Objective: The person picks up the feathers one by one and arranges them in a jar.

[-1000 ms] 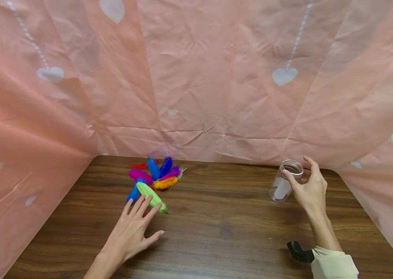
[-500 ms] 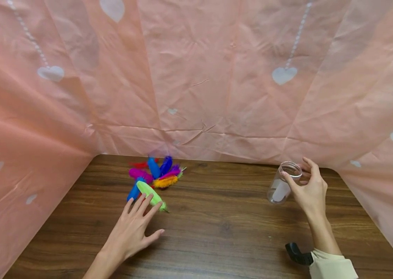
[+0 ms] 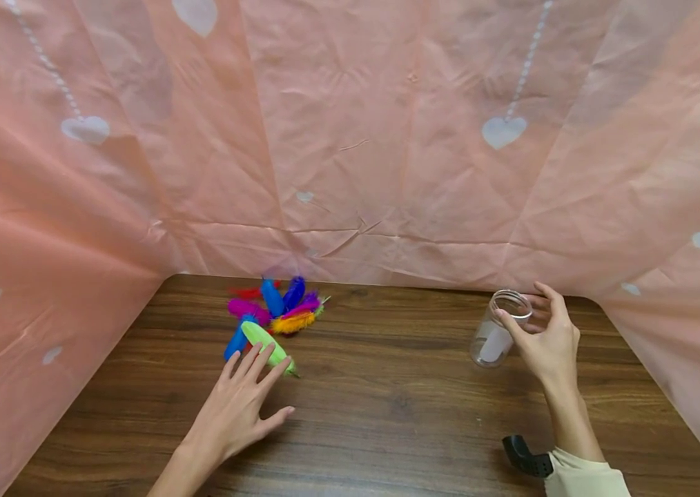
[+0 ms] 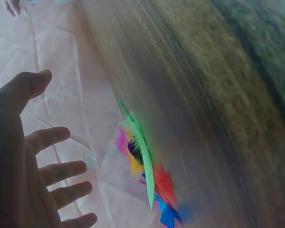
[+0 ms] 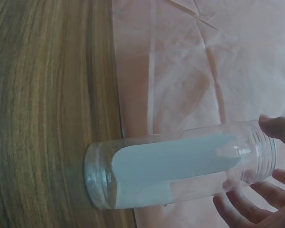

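While our right hand grips it round the neck, thumb on one side and fingers on the other, the clear jar is at the right of the desk, lidless and base down; we cannot tell whether the base touches the wood. A white label covers part of its side. If that grip high on the smooth neck slackens, we think the jar could slip or topple.

Well apart from it, at the left, lies a pile of feathers. Our left hand reaches over the nearest, a light green feather, its fingers spread wide and holding nothing; we cannot tell whether the tips touch it. Being so light, the feathers could scatter or drop if the fingers sweep them or pinch several at once.

We count one jar, one label, two hands and at least nine feathers: one light green, two blue, one dark blue, one magenta, one purple, one pink, one orange and one red. Overlaps may hide more. Farther out, we see one black curved piece beside the right sleeve, and pink cloth hanging behind the desk.
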